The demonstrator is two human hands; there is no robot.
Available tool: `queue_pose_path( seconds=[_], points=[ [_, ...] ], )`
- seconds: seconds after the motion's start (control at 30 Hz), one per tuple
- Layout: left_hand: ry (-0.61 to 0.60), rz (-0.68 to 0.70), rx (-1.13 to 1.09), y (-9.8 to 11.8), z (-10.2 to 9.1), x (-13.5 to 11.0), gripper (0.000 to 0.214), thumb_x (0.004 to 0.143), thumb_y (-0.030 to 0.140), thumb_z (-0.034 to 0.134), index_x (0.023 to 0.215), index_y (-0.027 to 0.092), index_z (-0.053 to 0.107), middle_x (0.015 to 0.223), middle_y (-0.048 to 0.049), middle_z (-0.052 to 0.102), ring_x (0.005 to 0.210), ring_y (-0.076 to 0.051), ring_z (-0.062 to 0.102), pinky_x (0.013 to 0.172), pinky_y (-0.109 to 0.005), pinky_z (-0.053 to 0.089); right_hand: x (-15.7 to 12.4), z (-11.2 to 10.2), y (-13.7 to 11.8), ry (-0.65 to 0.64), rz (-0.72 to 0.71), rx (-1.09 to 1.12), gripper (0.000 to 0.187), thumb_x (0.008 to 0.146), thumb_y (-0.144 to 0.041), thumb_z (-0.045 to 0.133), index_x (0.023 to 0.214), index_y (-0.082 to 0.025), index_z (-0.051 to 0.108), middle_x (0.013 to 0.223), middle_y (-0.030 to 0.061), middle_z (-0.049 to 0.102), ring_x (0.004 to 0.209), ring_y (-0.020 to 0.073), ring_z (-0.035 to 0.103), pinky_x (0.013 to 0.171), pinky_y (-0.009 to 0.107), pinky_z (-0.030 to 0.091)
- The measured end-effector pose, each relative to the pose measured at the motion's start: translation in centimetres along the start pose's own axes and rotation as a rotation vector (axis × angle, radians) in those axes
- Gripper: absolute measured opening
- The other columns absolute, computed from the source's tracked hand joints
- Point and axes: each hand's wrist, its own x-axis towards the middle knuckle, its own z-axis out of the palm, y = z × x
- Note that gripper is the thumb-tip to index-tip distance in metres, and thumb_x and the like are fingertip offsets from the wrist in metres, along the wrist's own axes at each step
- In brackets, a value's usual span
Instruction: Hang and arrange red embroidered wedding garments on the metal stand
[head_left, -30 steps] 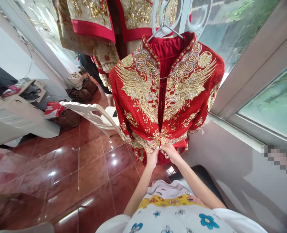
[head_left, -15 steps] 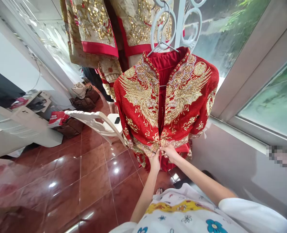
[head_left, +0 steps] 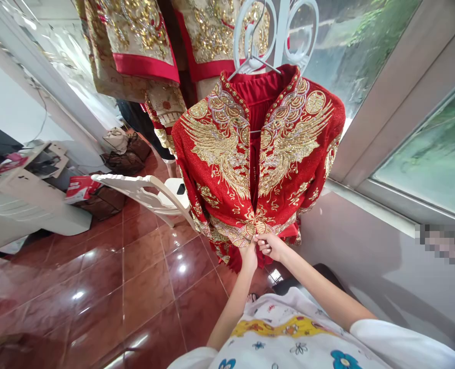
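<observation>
A red jacket [head_left: 227,189] with gold embroidery hangs on a wire hanger [head_left: 252,60] in front of me. Its collar stands apart at the top, and the two front edges come together at the bottom hem. My left hand [head_left: 248,253] pinches the hem at the centre front, with its fingers partly behind the cloth. Right beside it, my right hand [head_left: 270,246] is closed on the other front edge, thumb and finger meeting the left at the opening. Whatever small fastening lies between the fingertips is hidden.
Gold-beaded garments with red borders [head_left: 146,64] hang behind, next to a white scrolled metal frame [head_left: 277,41]. A pale chair [head_left: 146,192] with a phone on its seat stands left. Bags [head_left: 123,154] and a red box [head_left: 80,188] sit beyond. A window [head_left: 431,154] is on the right.
The view has shifted slightly, so the background sits further left and the jacket looks a bit larger. Both hands stay together at the jacket's front hem.
</observation>
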Motion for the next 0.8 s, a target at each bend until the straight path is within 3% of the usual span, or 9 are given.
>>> queue_pose_path(
  seconds=[0.13,0.3,0.5,0.67,0.8],
  points=[
    [-0.023,0.103,0.032,-0.1,-0.3,0.3,0.053,0.055,0.018,0.08,0.102,0.018,0.055,0.091,-0.0021,0.065,0.086,-0.015,0.062,0.085,-0.029,0.048,0.2,1.5,-1.3,0.116,-0.059,-0.016,0.021,0.071,-0.005,0.046,0.052,-0.014,0.044,0.038,-0.0068,0.034,0.032,0.0011,0.016,0.031,0.014,0.009],
    [-0.038,0.185,0.113,-0.2,-1.1,0.4,0.067,0.057,0.028,0.08,0.117,0.023,0.05,0.123,-0.0072,0.058,0.115,-0.02,0.054,0.099,-0.032,0.042,-0.5,3.3,-6.0,0.169,-0.336,-0.013,0.017,0.072,-0.009,0.051,0.056,-0.013,0.051,0.043,-0.004,0.043,0.035,0.0025,0.026,0.032,0.017,0.014],
    [-0.074,0.114,0.035,-0.1,-1.2,0.8,0.072,0.057,0.026,0.081,0.121,0.027,0.048,0.13,-0.0066,0.054,0.12,-0.021,0.051,0.103,-0.036,0.039,-2.2,4.9,-11.1,0.129,-0.386,-0.038,0.02,0.076,-0.007,0.045,0.057,-0.013,0.048,0.04,-0.0056,0.036,0.032,0.0024,0.02,0.032,0.019,0.011],
    [-0.046,0.067,0.019,-0.3,-1.1,1.7,0.064,0.056,0.022,0.082,0.113,0.025,0.055,0.124,-0.0073,0.058,0.119,-0.022,0.051,0.103,-0.035,0.039,-6.0,8.3,-20.0,0.091,-0.529,-0.06,0.02,0.081,-0.008,0.044,0.062,-0.014,0.045,0.043,-0.0069,0.034,0.034,0.001,0.02,0.032,0.015,0.013],
    [-0.049,0.067,0.033,-0.4,-0.4,1.7,0.053,0.058,0.021,0.08,0.106,0.025,0.06,0.116,-0.0061,0.063,0.116,-0.021,0.054,0.101,-0.034,0.042,-9.8,10.6,-27.3,0.054,-0.53,-0.089,0.027,0.086,-0.006,0.035,0.062,-0.015,0.042,0.043,-0.0078,0.03,0.033,-0.0001,0.018,0.033,0.013,0.011]
  ],
)
